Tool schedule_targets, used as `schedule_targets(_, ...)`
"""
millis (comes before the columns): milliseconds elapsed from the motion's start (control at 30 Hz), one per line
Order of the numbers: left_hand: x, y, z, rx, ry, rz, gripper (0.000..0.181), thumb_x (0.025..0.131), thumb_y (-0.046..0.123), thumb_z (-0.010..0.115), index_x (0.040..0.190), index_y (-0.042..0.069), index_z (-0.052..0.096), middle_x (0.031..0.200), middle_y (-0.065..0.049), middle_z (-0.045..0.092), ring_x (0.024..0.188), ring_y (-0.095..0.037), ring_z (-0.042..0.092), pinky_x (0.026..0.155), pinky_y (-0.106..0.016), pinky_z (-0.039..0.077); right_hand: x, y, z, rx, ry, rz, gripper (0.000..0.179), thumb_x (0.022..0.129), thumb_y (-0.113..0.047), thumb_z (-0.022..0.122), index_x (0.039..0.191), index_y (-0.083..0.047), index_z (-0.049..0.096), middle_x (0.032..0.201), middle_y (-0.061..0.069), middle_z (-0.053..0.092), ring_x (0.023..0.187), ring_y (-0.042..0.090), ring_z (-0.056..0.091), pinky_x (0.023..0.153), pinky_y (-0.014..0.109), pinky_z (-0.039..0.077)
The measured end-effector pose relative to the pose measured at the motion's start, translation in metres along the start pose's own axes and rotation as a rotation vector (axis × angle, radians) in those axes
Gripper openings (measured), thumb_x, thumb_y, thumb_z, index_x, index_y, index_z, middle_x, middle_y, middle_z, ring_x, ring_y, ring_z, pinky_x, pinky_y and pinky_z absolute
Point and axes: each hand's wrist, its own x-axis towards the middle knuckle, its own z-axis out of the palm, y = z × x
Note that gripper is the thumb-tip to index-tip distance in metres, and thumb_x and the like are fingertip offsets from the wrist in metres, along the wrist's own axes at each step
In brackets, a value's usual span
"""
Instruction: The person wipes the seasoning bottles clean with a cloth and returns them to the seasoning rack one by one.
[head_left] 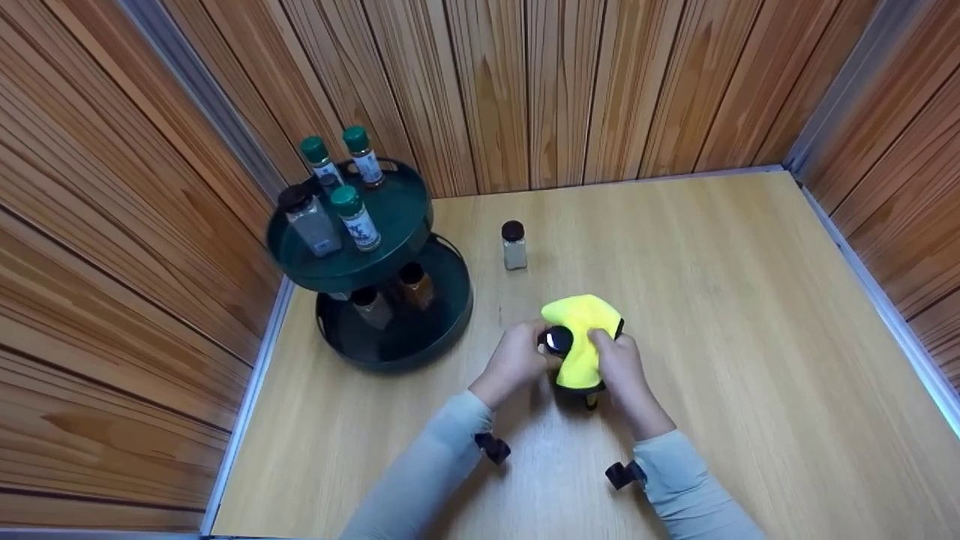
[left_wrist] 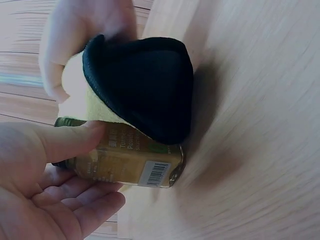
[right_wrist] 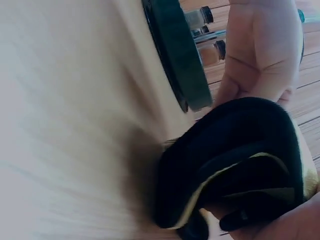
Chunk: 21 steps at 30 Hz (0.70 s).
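My left hand [head_left: 516, 355] grips a glass spice jar [left_wrist: 125, 165] near its black cap [head_left: 557, 340]. In the left wrist view, the jar holds yellow-brown powder and its label reads turmeric powder; it is tilted just above the table. A bright yellow cloth [head_left: 589, 319] with black edging and a dark underside is pinched in my right hand [head_left: 619, 366]. The cloth lies against the jar's side and hides part of it. In the right wrist view, the folded dark side of the cloth [right_wrist: 240, 130] covers the jar.
A dark green two-tier round rack [head_left: 397, 360] stands at the left, with several green-capped and black-capped jars on its tiers. One clear jar with a dark cap [head_left: 514, 246] stands on the wooden table [head_left: 720, 285] behind my hands. Wood-panelled walls [head_left: 555, 90] border the table.
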Motion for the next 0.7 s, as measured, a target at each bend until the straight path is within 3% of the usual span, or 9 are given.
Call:
schedule_targets(233,-0.001,0.002,-0.001,-0.013,-0.005,0.004,0.042,0.079,-0.002,0.083,0.118,0.009,0.071,0.114,-0.003,0.074,0.112,-0.023,0.067,0.099,-0.033,0.052,-0.012,-0.03,-0.009,0.125,-0.039,-0.075,0.023,0.099,-0.021,0.055,0.095,0.002,0.058,0.072,0.003,0.066,0.064,0.015,0.066,0.06,0.029,0.055)
schedule_targets(367,-0.001,0.003,-0.001,0.033,0.0,-0.009,0.042,0.08,-0.002,0.081,0.119,0.009,0.071,0.116,-0.002,0.073,0.112,-0.018,0.066,0.102,-0.034,0.051,-0.007,-0.019,-0.005,0.122,-0.012,-0.076,0.024,0.099,-0.021,0.053,0.096,0.002,0.057,0.073,0.002,0.065,0.064,0.014,0.065,0.06,0.028,0.055)
schedule_targets(533,0.0,0.002,-0.001,0.054,0.009,-0.013,0.042,0.079,0.003,0.085,0.119,0.009,0.072,0.114,0.0,0.074,0.108,-0.012,0.066,0.1,-0.032,0.052,0.005,-0.001,0.0,0.052,-0.002,0.027,0.024,0.099,-0.024,0.053,0.096,0.0,0.057,0.073,0.0,0.061,0.064,0.013,0.061,0.06,0.026,0.053)
schedule_targets(700,-0.001,0.001,0.0,0.02,0.004,-0.006,0.04,0.078,0.003,0.086,0.115,0.011,0.073,0.11,0.001,0.075,0.105,-0.011,0.067,0.097,-0.031,0.053,-0.001,-0.015,-0.006,0.036,-0.029,0.006,0.026,0.099,-0.026,0.054,0.097,0.0,0.057,0.074,0.002,0.063,0.065,0.014,0.063,0.061,0.028,0.053)
